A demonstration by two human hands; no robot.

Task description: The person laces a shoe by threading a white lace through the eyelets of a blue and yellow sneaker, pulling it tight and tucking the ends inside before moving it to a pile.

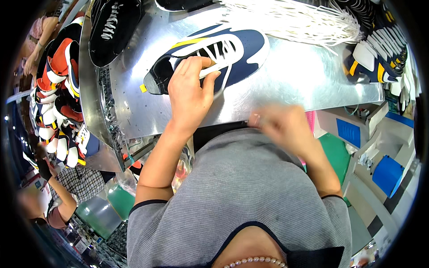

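A navy and white shoe upper (251,44) with yellow accents lies on the metal table, its black opening toward the left. My left hand (192,91) is closed on the rim of its opening, thumb and fingers pinching beside the laced part. White lace (222,50) crosses the front of the shoe, and one length hangs down past my left thumb. Near the table's front edge is my right hand (283,125), apart from the shoe. Motion smears its fingers, so whether they hold the lace end cannot be made out.
A bundle of white laces (295,22) lies at the back of the metal table (308,80). Black uppers (114,31) sit at the far left, stacked navy uppers (373,60) at right. Red and white shoes (60,67) hang at left, near another person's arm (65,198).
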